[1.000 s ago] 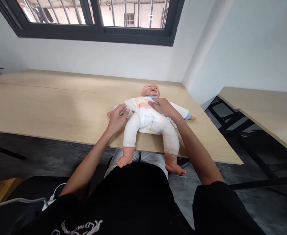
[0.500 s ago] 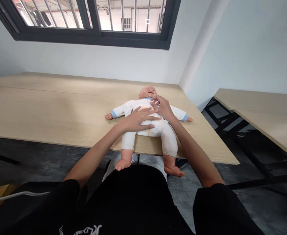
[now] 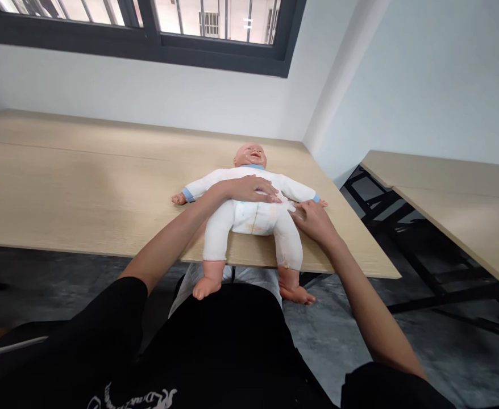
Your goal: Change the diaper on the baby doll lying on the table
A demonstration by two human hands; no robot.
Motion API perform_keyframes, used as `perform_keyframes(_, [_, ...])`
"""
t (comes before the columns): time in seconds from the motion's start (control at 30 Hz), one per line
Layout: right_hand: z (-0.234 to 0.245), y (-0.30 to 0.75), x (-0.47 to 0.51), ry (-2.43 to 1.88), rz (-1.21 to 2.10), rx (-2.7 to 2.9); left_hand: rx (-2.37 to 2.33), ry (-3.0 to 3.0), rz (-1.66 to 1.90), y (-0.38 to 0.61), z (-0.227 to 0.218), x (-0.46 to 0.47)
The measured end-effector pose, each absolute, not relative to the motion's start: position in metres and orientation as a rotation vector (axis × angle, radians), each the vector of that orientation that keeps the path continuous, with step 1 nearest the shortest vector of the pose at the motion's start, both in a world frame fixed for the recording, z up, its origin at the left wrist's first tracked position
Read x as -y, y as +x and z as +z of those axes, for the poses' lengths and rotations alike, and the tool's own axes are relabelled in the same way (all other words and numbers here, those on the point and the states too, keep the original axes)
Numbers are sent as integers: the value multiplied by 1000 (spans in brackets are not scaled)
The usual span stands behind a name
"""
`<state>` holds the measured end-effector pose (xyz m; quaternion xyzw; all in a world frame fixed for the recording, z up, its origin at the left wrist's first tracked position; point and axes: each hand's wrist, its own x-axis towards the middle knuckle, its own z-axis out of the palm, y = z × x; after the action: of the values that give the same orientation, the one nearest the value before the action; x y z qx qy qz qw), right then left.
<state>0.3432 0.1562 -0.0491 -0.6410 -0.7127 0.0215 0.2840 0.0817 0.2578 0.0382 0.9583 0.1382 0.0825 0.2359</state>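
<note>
A baby doll (image 3: 253, 218) in a stained white suit with blue collar and cuffs lies on its back on the wooden table (image 3: 83, 193). Its head points away from me and its bare feet hang over the near edge. My left hand (image 3: 253, 188) rests across the doll's belly, fingers stretched out. At the doll's waist on the right side, the bent fingers of my right hand (image 3: 313, 218) pinch a small flap of white cloth (image 3: 289, 206). What lies under my left palm is hidden.
A second wooden table (image 3: 458, 199) on black metal legs stands to the right, across a gap. Behind the doll are a white wall (image 3: 147, 91) and a dark-framed window (image 3: 215, 54). A white cable (image 3: 15, 346) shows at lower left.
My right hand has moved from the doll's chest down to the right side of its waist. My left hand has shifted slightly up the belly. The view has tilted a little.
</note>
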Motion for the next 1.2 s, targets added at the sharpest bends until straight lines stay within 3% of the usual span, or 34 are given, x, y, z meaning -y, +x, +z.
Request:
perform_keyframes(0.17, [-53,352,-151,-1661,149,1930,-221,2584,387,81,31,-260])
perform_keyframes(0.4, [-52,356,-151,-1726,189,1851,-356,2669,516,78,28,-255])
perform_keyframes(0.77, [-48,350,-150,-1662,311,1741,-642,2609,407,65,19,-273])
perform_keyframes(0.97, [-10,333,-166,-1250,732,1393,-606,2615,414,66,19,-275])
perform_keyframes(1.2, [36,282,-187,-1131,897,1868,-651,2609,475,66,13,-279])
